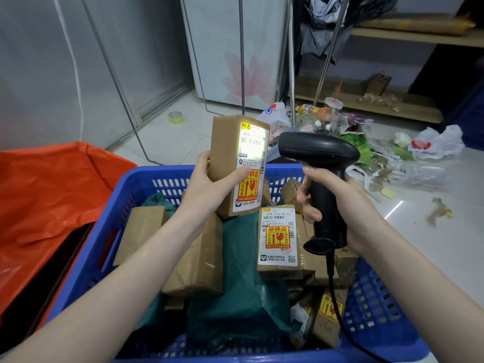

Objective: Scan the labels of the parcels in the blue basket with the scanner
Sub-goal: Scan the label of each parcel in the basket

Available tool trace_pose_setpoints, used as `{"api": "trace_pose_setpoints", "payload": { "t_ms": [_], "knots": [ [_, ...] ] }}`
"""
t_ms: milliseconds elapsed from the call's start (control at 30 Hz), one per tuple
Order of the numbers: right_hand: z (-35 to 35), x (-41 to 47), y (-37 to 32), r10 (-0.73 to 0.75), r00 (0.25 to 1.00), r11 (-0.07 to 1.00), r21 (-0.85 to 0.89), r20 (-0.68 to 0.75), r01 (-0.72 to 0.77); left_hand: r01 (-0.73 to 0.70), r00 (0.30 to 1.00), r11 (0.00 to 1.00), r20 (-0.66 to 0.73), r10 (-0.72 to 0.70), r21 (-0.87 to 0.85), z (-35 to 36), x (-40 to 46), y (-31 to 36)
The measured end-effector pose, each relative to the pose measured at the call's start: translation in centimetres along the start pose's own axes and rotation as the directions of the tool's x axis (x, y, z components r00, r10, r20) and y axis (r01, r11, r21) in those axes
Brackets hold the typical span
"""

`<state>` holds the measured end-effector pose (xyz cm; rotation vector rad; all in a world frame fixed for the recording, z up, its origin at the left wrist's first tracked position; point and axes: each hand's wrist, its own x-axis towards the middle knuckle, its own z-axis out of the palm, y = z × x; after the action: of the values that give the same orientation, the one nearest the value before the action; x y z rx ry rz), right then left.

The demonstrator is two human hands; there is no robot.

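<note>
My left hand [212, 184] holds a tall brown cardboard parcel [225, 153] upright above the blue basket [104, 231]. Its white label [252, 163] faces right, and the top of the label glows with bright light. My right hand [348, 203] grips the handle of a black corded scanner [319, 153], whose head points left at that label from close by. Inside the basket lie several brown parcels, a dark green bag [241, 297], and another labelled box [279, 239] standing just below the scanner.
An orange plastic sack [47, 192] lies left of the basket. Rubbish, bottles and plastic bags [434, 142] litter the white floor at the right. A yellow tape roll [176, 117] sits on the floor behind. Metal rack legs and a wooden shelf [366, 103] stand at the back.
</note>
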<state>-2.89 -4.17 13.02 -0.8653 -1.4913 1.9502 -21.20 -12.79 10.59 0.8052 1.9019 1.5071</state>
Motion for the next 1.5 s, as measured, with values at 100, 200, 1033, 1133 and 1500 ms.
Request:
{"api": "trace_pose_setpoints", "payload": {
  "t_ms": [100,200,1033,1133,1500],
  "knots": [
    [0.0,0.0,0.0,-0.01,1.0,1.0,-0.001,0.004,0.01,0.009,1.0,1.0,-0.003,-0.009,-0.009,-0.1,0.0,0.0],
    [-0.1,0.1,0.1,-0.012,1.0,1.0,-0.002,-0.002,0.012,0.014,1.0,1.0,-0.011,-0.014,-0.012,-0.1,0.1,0.1],
    [0.6,2.2,3.5,0.092,0.987,0.995,-0.036,-0.135,-0.097,0.219,0.974,0.975,0.045,-0.22,0.036,-0.1,0.0,-3.0],
    [1.2,2.7,5.0,0.13,0.98,0.989,-0.056,-0.15,-0.139,0.271,0.958,0.961,0.08,-0.275,0.057,-0.1,-0.4,-4.0],
    [3.1,3.6,8.0,0.247,0.964,0.952,-0.16,-0.102,-0.261,0.324,0.875,0.857,0.218,-0.432,0.4,-0.9,-0.8,-8.6]
  ]
}}
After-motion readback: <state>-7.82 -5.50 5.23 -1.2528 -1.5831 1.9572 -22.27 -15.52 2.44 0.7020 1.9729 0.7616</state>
